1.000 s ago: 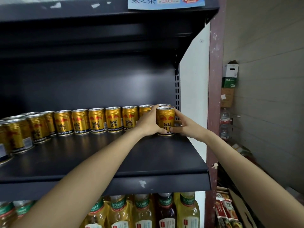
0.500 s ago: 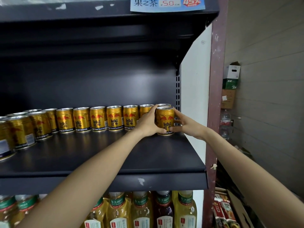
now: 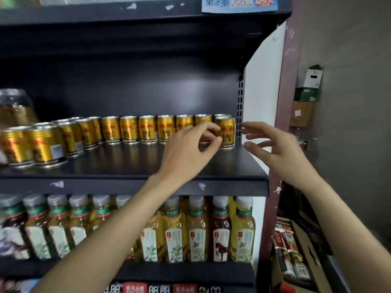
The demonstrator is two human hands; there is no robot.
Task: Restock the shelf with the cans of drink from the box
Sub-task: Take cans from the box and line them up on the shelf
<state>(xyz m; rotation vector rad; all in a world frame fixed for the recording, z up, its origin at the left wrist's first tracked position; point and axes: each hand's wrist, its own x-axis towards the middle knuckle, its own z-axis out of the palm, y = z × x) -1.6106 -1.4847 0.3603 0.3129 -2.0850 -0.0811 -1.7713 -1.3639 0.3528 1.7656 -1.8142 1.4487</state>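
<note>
Nearest, the right hand [image 3: 273, 149] hangs off the shelf's [image 3: 131, 166] right edge, fingers spread, holding nothing. Further in, the left hand [image 3: 188, 151], loosely curled and empty, fingertips by the end can [image 3: 226, 134] near the back right corner.

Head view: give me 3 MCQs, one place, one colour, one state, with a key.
1. Where does the end can stand?
A. right end of the shelf
B. left end
C. the shelf below

2. What colour are the cans?
A. blue
B. gold
C. green

3. How is the right hand?
A. gripping a can
B. flat on the shelf
C. open, holding nothing

Key: A, it stands beside the perforated upright; B, gold bodies with red marks; C, its fingers are spread, clear of the can, while the left hand is at the can's side.
</note>
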